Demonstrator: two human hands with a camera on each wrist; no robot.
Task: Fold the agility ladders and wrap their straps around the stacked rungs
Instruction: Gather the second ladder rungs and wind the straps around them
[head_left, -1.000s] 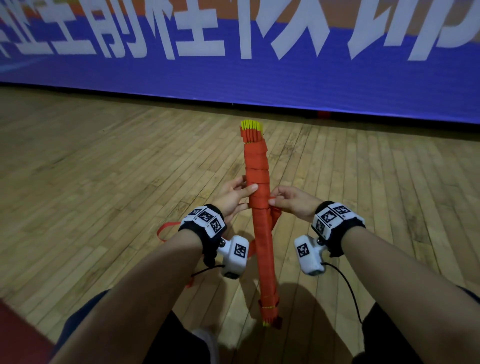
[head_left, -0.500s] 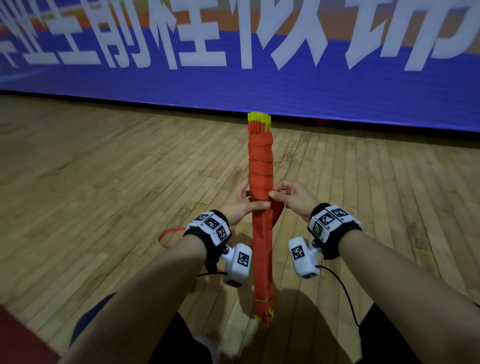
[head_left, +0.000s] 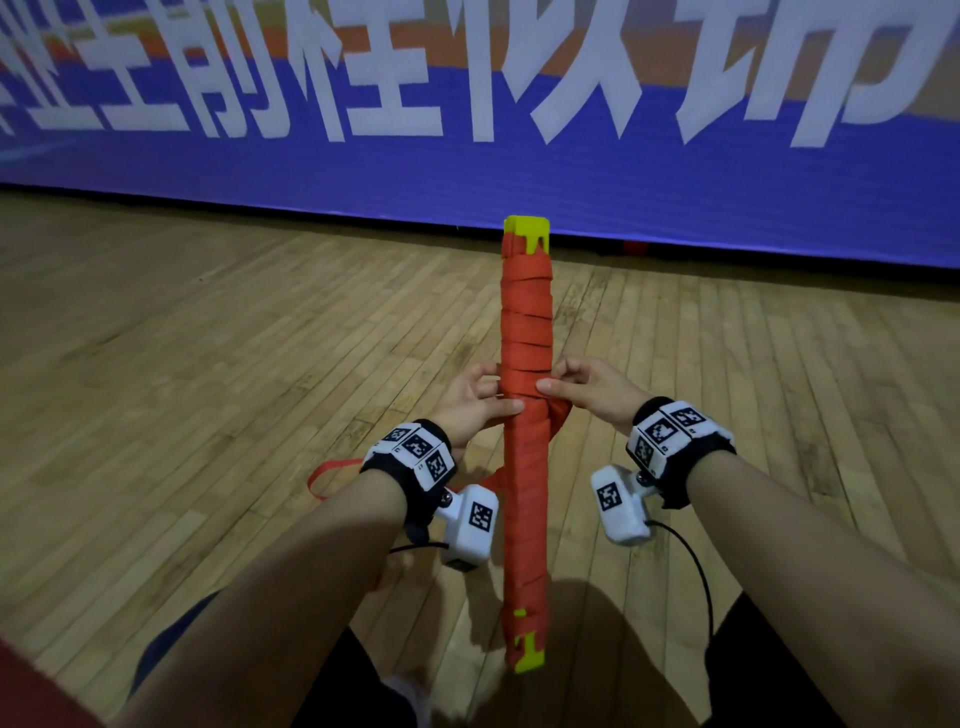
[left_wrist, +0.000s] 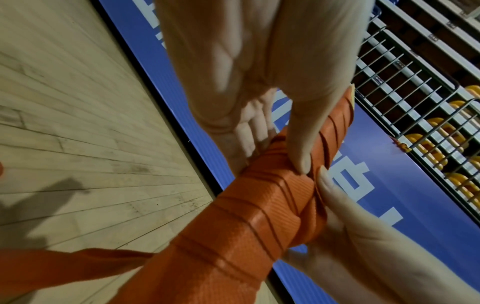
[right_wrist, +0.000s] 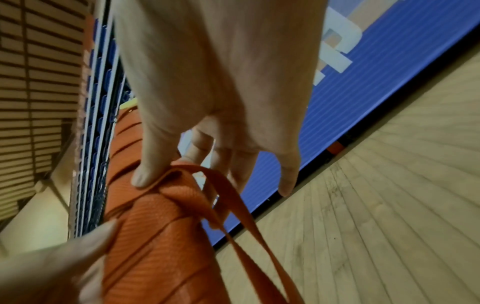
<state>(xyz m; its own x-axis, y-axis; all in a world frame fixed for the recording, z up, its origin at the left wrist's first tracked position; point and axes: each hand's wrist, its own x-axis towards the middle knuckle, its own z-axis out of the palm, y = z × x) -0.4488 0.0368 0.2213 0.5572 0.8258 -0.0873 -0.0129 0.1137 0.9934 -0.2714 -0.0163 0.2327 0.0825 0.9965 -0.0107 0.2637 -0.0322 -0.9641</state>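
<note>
**Both hands on the strap-wrapped rung bundle**

While the left hand (head_left: 470, 402) curls round the middle of the bundle of stacked rungs (head_left: 525, 499), its thumb lies flat across the orange wrapping and its fingers reach round the far side. Opposite it, the right hand (head_left: 587, 392) pinches a loose loop of strap (right_wrist: 207, 185) against the bundle's right edge, thumb on top, the other fingers half curled behind. Held nearly upright above the wooden floor (head_left: 208, 364), the bundle is bound in overlapping turns of orange strap, with yellow rung ends (head_left: 525, 228) showing at the top and at the bottom. A free strap tail (head_left: 332, 470) trails off behind the left wrist. Beyond stands a blue banner (head_left: 519, 171) with large white characters; the left wrist view shows railings and yellow seats (left_wrist: 436, 131) above it. Both forearms hide the floor below, and the tail's far end cannot be traced.
</note>
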